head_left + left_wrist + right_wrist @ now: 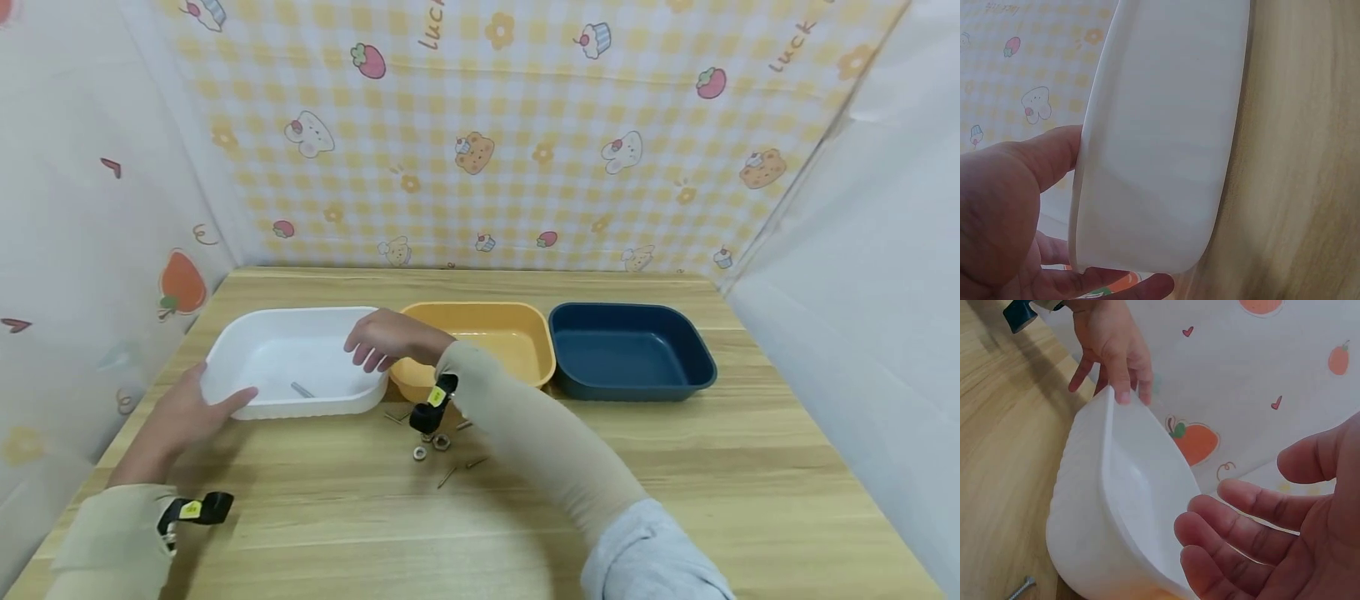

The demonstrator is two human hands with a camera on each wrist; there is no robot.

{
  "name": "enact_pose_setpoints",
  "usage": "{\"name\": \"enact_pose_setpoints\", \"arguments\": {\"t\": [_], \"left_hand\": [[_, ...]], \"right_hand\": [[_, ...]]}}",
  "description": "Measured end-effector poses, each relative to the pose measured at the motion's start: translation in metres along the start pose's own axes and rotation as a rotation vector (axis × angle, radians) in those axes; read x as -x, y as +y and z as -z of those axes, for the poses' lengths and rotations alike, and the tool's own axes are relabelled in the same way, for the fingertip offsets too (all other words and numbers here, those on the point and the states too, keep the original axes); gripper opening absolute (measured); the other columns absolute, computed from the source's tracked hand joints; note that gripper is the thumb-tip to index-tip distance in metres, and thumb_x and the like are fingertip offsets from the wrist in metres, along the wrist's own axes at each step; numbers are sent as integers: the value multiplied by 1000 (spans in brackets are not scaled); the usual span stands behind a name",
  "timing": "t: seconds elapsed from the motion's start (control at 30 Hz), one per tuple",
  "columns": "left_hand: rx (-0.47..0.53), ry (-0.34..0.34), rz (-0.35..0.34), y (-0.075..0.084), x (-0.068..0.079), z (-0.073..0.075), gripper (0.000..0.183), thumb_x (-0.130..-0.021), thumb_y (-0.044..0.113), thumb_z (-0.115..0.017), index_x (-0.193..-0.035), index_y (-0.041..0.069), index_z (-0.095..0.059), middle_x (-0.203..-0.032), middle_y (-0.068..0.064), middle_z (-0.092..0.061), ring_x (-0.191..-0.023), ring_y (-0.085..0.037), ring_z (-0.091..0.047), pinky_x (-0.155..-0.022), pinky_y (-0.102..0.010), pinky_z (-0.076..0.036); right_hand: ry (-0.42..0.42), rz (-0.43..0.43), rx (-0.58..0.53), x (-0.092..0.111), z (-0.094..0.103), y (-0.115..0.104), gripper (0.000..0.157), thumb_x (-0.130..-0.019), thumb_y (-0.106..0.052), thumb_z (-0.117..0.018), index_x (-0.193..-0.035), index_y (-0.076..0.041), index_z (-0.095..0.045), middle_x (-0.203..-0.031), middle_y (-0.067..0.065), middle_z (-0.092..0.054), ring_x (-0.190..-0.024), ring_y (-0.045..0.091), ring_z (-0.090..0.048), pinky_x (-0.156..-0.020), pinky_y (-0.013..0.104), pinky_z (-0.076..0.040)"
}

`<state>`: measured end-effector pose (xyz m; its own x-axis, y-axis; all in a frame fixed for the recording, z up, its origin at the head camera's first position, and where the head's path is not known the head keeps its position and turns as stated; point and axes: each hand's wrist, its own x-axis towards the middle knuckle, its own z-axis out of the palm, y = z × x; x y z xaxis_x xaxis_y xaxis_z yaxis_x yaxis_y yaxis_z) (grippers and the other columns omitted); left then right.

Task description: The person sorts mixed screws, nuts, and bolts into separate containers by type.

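White plastic forms the bin (307,407) on the wood-grain surface (375,533), its left end pinched by the left hand (183,408), thumb over the rim and fingers against the outside. On the checked backdrop (555,108) behind the white bin, "luck" reads twice, the left one running into the head view's top edge. Yellow labels (437,397) on the black wrist straps are too small to read. Over the white bin's right end hangs the right hand (386,336), fingers loosely bent and apart, hiding some rim. Inside the white bin, near its front wall, lies a grey metal piece (303,390), its exact shape unclear. Right of the white bin, the right arm partly covers a yellow bin (521,333); a dark blue bin (633,390) stands farther right. Nuts (442,442) and screws (447,477) lie forward and right of the white bin, some partly hidden by the right strap.
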<state>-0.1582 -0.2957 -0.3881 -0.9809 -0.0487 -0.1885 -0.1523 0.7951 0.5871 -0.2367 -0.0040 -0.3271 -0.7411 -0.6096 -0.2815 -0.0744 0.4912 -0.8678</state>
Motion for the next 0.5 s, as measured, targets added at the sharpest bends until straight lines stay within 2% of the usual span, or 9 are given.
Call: {"name": "enact_pose_setpoints", "arguments": {"t": [0.27, 0.5], "left_hand": [[-12, 8, 22, -3, 0, 1, 112, -90, 65, -51, -146, -14, 6, -142, -47, -11, -121, -65, -22, -92, -78, -26], [-9, 13, 2, -2, 0, 0, 110, -91, 63, -52, -146, -14, 5, -141, -47, -12, -120, -64, -23, -92, -78, -27]], "right_hand": [[7, 17, -60, 31, 17, 10, 29, -100, -19, -47, -114, 1, -63, -93, 10, -67, -76, 21, -64, -67, 28, -54], [3, 59, -3, 61, 34, 30, 23, -98, -11, -51, -113, 2, -61, -96, 10, -65, -81, 20, -63, -71, 29, -55]]}}
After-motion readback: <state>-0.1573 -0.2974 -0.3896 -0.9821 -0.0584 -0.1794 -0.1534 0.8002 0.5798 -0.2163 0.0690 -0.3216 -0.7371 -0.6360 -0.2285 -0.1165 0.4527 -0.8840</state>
